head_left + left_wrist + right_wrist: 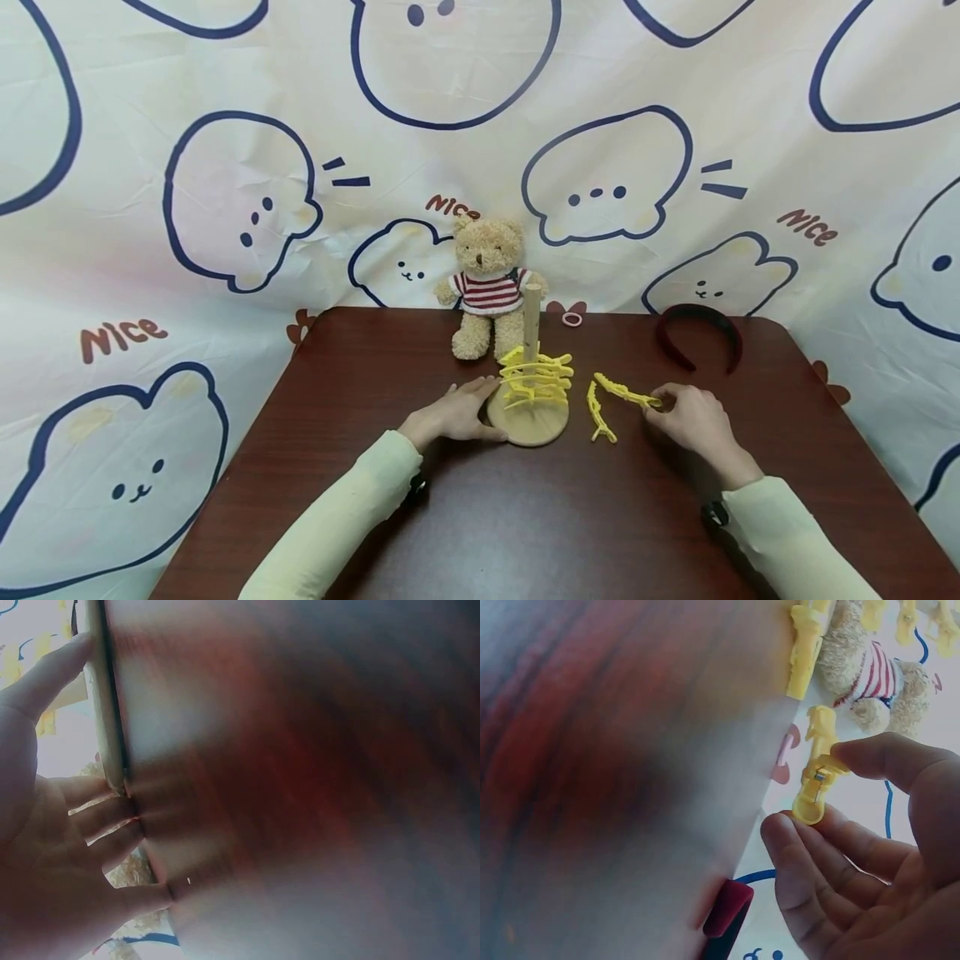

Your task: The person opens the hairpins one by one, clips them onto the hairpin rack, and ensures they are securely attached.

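Observation:
My left hand (459, 412) lies flat against the left side of a round wooden base (536, 429). Its thumb reaches along the near rim, and its fingers spread past the left edge in the left wrist view. A wooden post (532, 321) rises from that base, with several yellow clips stacked around its lower part. To the right, my right hand (697, 421) pinches one end of a yellow plastic clip (817, 769) between thumb and fingers; a small metal spring shows in it. A second yellow clip (596, 410) with a forked end lies on the table between base and right hand.
Behind the post a teddy bear (487, 292) in a striped shirt sits at the table's far edge. A pink ring (572, 319) lies right of it. At the back right is a dark red headband (697, 312). A patterned cloth (420, 175) hangs behind the brown table (480, 517).

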`<state>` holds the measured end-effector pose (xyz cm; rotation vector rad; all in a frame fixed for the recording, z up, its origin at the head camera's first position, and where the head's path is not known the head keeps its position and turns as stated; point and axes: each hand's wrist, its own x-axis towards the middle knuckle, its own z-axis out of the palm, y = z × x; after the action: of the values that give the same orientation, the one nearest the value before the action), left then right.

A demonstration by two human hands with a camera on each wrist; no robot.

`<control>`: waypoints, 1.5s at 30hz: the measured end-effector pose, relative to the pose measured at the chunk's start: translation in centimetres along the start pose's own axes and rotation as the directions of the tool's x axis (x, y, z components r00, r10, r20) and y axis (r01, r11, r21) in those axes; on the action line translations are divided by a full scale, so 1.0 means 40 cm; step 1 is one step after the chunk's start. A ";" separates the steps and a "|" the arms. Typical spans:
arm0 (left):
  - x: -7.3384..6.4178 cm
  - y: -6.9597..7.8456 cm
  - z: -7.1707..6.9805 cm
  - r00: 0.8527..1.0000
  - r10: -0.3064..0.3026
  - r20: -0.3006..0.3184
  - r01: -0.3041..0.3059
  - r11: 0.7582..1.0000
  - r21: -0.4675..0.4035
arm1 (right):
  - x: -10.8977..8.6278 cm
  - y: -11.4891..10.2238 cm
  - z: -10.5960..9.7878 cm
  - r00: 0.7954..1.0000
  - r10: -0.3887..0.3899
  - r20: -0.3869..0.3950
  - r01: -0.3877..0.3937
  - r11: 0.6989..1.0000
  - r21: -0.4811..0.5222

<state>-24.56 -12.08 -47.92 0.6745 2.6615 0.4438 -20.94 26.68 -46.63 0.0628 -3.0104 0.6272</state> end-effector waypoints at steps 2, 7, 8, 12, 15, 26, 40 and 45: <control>0.000 0.001 -0.001 1.000 0.000 0.001 0.000 1.000 0.000 | 0.001 -0.003 -0.007 0.999 -0.023 -0.030 0.023 1.000 0.017; 0.000 0.001 -0.001 1.000 0.009 -0.005 -0.009 1.000 0.000 | 0.006 -0.014 -0.024 0.993 -0.084 -0.081 0.089 0.994 0.067; 0.000 0.001 -0.001 1.000 0.012 -0.006 -0.012 1.000 -0.004 | 0.006 -0.017 -0.028 0.992 -0.094 -0.089 0.100 0.992 0.075; -0.001 0.000 0.000 1.000 0.012 -0.007 -0.012 1.000 -0.010 | 0.007 -0.035 -0.049 0.985 -0.130 -0.112 0.143 0.983 0.113; 0.000 -0.001 0.000 1.000 0.010 -0.004 -0.010 1.000 -0.017 | 0.008 -0.051 -0.067 0.983 -0.141 -0.121 0.157 0.978 0.139; 0.003 -0.003 0.002 1.000 0.006 -0.005 -0.006 1.000 -0.010 | 0.012 -0.108 -0.111 0.982 -0.150 -0.113 0.169 0.968 0.186; 0.000 -0.002 0.001 1.000 0.012 -0.012 -0.012 1.000 -0.013 | 0.013 -0.168 -0.150 0.958 -0.260 -0.117 0.279 0.940 0.197; 0.003 -0.003 0.003 1.000 0.012 -0.014 -0.012 1.000 -0.016 | 0.019 -0.189 -0.151 0.940 -0.320 -0.121 0.338 0.922 0.188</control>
<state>-24.66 -12.08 -48.10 0.6852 2.6650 0.4747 -20.97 22.14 -38.04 0.5264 -2.7434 0.8722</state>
